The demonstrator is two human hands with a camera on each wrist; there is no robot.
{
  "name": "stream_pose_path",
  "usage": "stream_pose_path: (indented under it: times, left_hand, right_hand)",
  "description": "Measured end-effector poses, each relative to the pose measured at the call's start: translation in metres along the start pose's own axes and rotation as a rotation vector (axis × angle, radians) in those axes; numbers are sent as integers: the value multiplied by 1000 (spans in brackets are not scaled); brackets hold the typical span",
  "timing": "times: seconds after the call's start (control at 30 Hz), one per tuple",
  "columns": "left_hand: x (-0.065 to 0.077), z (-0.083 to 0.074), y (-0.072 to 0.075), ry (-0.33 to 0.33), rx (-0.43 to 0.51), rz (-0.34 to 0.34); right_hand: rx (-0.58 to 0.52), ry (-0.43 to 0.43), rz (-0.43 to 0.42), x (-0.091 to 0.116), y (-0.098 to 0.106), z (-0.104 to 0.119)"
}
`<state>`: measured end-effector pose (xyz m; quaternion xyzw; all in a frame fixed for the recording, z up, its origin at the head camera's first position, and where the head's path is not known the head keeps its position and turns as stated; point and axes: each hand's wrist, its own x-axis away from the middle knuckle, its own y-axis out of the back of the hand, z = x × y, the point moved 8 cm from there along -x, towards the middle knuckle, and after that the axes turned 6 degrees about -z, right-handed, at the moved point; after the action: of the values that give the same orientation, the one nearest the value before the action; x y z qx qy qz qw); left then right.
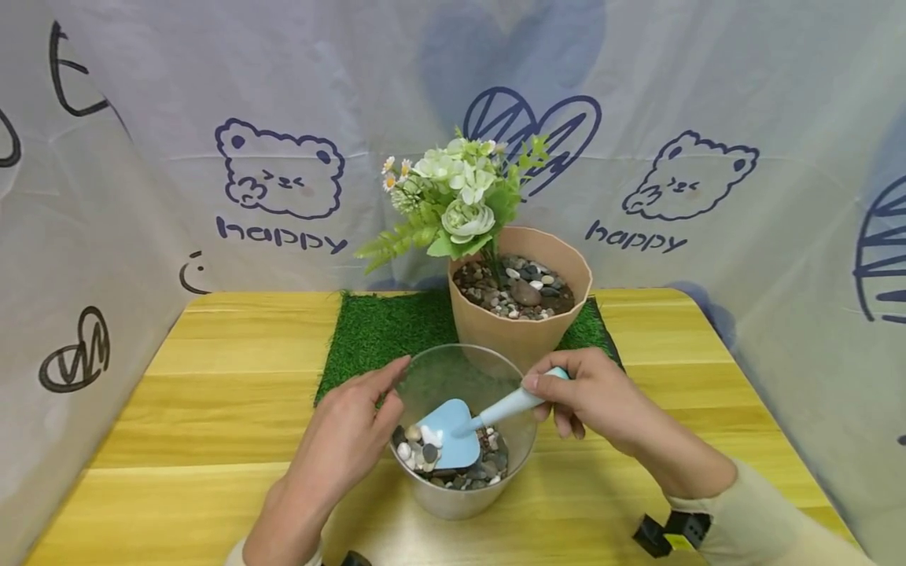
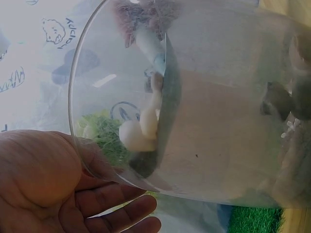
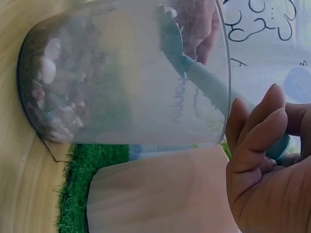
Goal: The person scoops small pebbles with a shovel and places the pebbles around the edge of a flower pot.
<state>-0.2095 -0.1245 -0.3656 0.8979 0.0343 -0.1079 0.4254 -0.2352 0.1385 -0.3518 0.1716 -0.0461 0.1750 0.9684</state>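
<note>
My right hand [image 1: 583,397] grips the handle of a light blue garden trowel [image 1: 506,409]. The trowel slants down into a clear plastic bucket [image 1: 524,456], its blade [image 2: 170,102] bearing white and grey stones [image 2: 138,136] high above the bottom. More pebbles [image 3: 51,97] lie at the bucket's base. At the bucket's left rim is my left hand [image 1: 354,424], fingers extended along the outside; its palm [image 2: 34,170] and relaxed fingers show in the left wrist view. In the right wrist view, curled fingers [image 3: 262,131] wrap the handle's end, just outside the rim.
Close behind the bucket stands a peach flowerpot [image 1: 495,330] with pebbles, soil and white-green flowers [image 1: 460,196]. It sits on a green turf mat [image 1: 389,330] on the wooden table [image 1: 212,409]. A printed cloth [image 1: 396,63] hangs behind and at the sides.
</note>
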Motion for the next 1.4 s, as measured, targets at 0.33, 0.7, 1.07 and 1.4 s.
stream_pose_path:
  times: [0.33,0.7,1.07,1.4]
  left_hand:
    - [0,1,0,-11,4,-10]
    - [0,1,0,-17,1,-12]
    - [0,1,0,-10,5,-5]
    - [0,2,1,3,14,1]
  right_hand:
    - [-74,-29,-16,3,3,-10]
    - [-71,-12,-60,5,8,-8]
    - [-33,2,-98,6,14,-8]
    - [-12,10,-117,7,15,-8]
